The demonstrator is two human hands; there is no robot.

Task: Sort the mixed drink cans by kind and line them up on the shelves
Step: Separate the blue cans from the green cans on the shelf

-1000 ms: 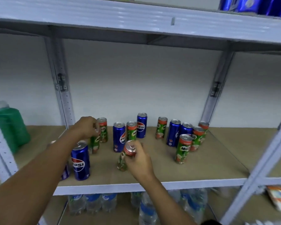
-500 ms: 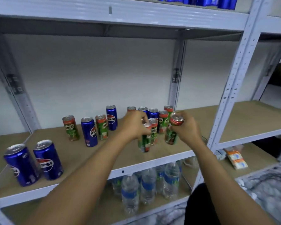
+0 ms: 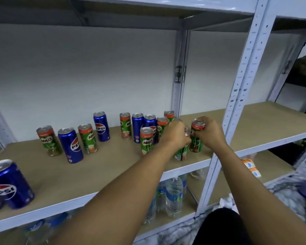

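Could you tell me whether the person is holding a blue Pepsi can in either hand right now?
No, the left hand and the right hand each grip a green Milo can, while the Pepsi cans stand untouched.

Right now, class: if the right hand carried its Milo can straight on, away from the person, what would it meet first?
Probably nothing soon: beyond the right hand and its Milo can lies bare shelf board, then the back wall. Depth is uncertain.

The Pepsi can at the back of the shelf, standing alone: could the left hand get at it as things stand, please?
Probably not yet: the left hand grips a Milo can. Otherwise the path to the Pepsi can looks open.
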